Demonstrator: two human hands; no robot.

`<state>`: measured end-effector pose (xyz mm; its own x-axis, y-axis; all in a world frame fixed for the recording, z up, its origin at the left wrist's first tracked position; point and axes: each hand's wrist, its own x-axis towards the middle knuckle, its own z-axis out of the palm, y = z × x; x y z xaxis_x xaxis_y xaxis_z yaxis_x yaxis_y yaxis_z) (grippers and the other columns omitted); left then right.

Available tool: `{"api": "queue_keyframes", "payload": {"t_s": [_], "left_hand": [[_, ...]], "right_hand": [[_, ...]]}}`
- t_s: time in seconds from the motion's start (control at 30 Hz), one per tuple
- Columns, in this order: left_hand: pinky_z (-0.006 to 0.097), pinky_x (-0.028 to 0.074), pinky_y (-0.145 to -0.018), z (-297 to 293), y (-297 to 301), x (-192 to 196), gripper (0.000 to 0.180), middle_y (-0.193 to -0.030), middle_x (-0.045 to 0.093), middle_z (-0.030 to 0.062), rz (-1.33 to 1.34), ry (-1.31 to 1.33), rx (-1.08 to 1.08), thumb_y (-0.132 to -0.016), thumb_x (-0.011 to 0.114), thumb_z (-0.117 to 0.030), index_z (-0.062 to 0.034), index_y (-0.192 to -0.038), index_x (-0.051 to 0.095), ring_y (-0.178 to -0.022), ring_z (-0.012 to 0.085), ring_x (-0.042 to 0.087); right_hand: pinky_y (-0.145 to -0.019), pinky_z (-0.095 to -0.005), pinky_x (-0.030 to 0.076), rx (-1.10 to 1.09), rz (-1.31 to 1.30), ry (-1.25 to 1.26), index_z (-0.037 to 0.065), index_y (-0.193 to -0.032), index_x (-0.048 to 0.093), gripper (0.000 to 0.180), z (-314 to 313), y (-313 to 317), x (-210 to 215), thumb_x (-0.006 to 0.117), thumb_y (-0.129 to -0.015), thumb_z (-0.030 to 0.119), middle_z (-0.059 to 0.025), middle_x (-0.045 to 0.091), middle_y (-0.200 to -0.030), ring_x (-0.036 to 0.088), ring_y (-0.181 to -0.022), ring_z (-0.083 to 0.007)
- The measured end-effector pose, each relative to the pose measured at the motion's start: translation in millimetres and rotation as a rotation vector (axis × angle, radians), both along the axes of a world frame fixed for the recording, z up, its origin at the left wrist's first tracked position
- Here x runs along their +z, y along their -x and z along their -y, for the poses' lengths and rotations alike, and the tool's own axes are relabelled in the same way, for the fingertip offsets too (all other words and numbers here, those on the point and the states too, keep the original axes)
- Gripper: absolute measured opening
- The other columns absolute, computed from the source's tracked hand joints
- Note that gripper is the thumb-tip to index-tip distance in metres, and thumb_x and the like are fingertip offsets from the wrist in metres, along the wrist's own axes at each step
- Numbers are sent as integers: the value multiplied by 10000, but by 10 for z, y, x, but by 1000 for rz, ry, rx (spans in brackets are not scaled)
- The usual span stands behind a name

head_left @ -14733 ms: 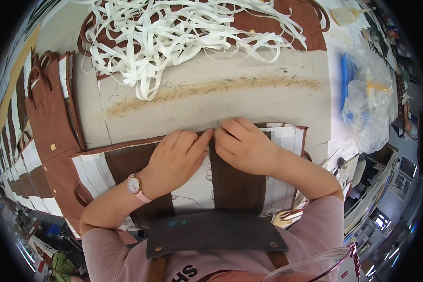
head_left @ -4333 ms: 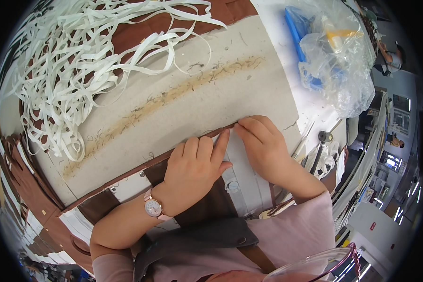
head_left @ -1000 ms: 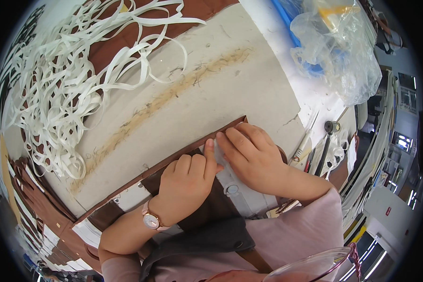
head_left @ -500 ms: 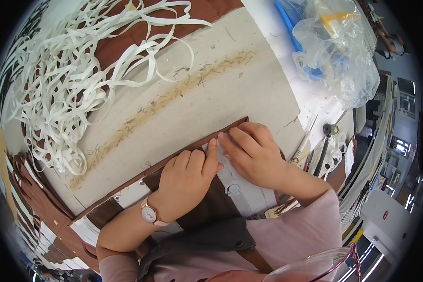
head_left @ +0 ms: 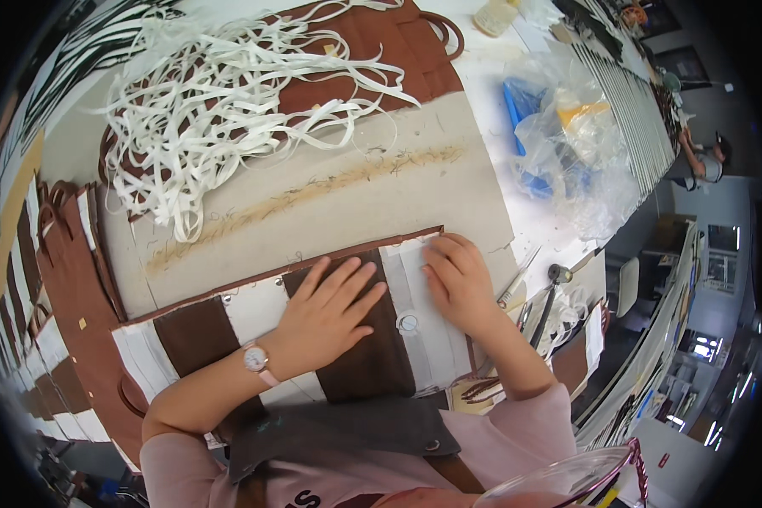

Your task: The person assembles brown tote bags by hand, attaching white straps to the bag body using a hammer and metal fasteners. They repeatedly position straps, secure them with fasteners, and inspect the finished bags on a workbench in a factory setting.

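Left hand [head_left: 328, 311]: lies palm down across the striped panel [head_left: 366, 364], fingers parted, a watch [head_left: 255, 358] at the wrist.
Right hand [head_left: 459, 284]: curls at the panel's far right corner; whether it pinches the edge cannot be told.
Panel: rests on the grey mat [head_left: 245, 275] before the worker, a round disc [head_left: 408, 323] on its right-hand white stripe.
Tape [head_left: 190, 224]: sprawls in a white tangle over brown fabric [head_left: 436, 72] beyond.
Plastic bag [head_left: 601, 161]: sits crumpled at right, beyond a round-headed tool [head_left: 559, 273].

A white worktable [head_left: 483, 80] occupies the center. A grey wall [head_left: 739, 196] stands at right; lit strip lights [head_left: 713, 433] appear below it.
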<state>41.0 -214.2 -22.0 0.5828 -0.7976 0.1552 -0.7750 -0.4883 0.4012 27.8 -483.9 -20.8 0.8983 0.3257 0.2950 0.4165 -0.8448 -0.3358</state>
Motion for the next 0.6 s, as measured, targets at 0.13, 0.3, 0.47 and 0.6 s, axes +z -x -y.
{"api": "queue_keyframes", "payload": {"t_s": [0.13,0.3,0.47,0.6], "left_hand": [[548,213,-1202,-414,333,10,729,-1576,366,145,-113,-97,32,-841,723,-449,-157,-1469,494,-1475,329,308],[557,217,-1198,-489,521,3,731,-1577,357,155,-79,-66,65,-855,708,-460,-149,-1476,481,-1476,338,299],[559,221,-1197,-394,499,-73,724,-1581,334,184,-42,-27,34,-876,686,-465,-143,-1486,464,-1474,375,286],[554,219,-1199,-459,529,-99,725,-1582,316,211,-48,-18,47,-884,677,-474,-145,-1491,457,-1472,397,279]], "right_hand": [[-905,-473,481,-221,4,39,4,-1101,661,279,223,280,166,686,-830,64,-166,610,-1139,572,-1074,-372],[-864,-488,481,-675,-25,439,7,-1040,651,203,543,705,223,662,-858,96,-196,620,-1086,581,-1052,-404],[-818,-511,483,-1068,-247,613,-6,-949,608,137,1309,1286,-74,638,-864,98,-238,650,-995,613,-1010,-432],[-737,-505,500,-1080,-212,281,-21,-979,622,148,1415,1150,67,604,-908,106,-248,655,-860,652,-795,-416]]}}
